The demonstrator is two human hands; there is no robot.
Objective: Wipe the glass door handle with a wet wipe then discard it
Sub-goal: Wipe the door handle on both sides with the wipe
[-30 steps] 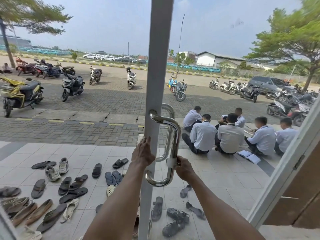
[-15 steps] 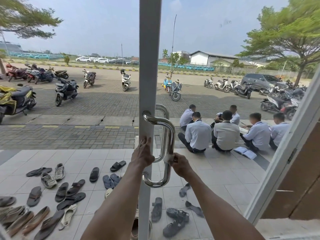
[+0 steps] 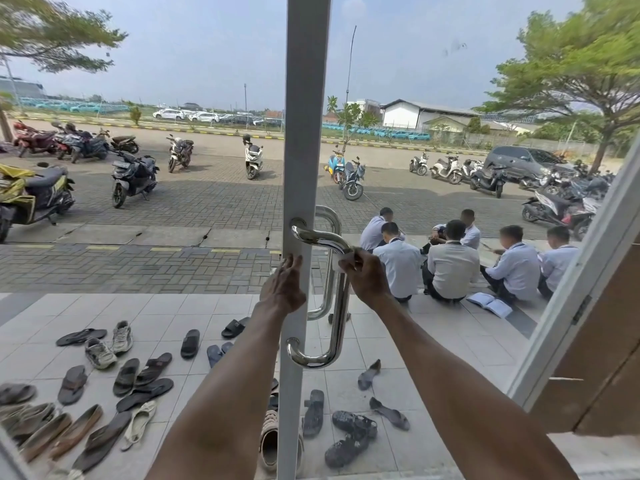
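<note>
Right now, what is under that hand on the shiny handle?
A white wipe peeks out under the right hand, wrapped on the handle. The fingers cover most of it.

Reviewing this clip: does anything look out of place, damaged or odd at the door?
Only small things. Dark smudges mark the glass at upper right, and sandals lie scattered on the tiles outside. The right hand holds the wet wipe on the handle; the left hand rests on the door frame.
</note>
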